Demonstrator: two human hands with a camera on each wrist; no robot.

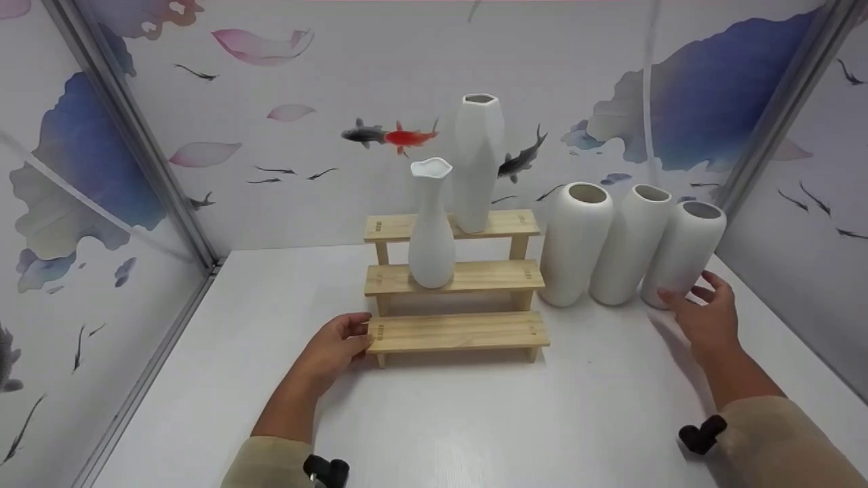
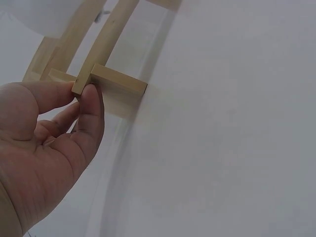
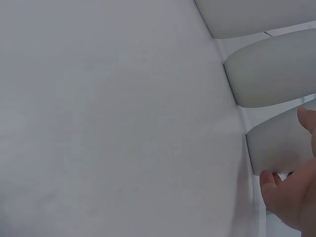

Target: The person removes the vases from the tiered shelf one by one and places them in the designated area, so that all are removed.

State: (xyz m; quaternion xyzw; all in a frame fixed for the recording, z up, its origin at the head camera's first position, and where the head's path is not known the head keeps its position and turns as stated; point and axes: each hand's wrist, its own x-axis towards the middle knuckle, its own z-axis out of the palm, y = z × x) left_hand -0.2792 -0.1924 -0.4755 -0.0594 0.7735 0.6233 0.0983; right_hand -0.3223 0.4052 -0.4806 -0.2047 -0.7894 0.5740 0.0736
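Left hand (image 1: 331, 354) pinches the left end of the bottom step of the wooden stand (image 1: 454, 332). Any tug or lift there could rock the slim vase (image 1: 432, 251) on the middle step and the tall faceted vase (image 1: 478, 156) on top. Right hand (image 1: 711, 317) grips the end vase (image 1: 688, 251) low, at the far right of the row on the counter (image 1: 441, 420). Low hold, so it'd likely tip top-first if raised; a leftward swing might knock the middle vase (image 1: 630, 244) into the wide vase (image 1: 576, 244).
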